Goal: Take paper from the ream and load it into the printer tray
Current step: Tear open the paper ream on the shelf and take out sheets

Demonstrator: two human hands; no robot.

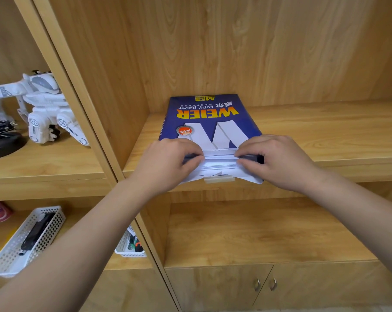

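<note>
Both hands (224, 161) on blue ream's (209, 122) open white end.

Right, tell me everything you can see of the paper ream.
The paper ream is a blue wrapped pack printed with yellow WEIER, "copy paper", an A4 mark and a big white W, all upside down to the camera. It lies flat on the wooden shelf, its far end near the back panel. Its near end is open, showing white sheet edges. The left hand and right hand grip that open end.
</note>
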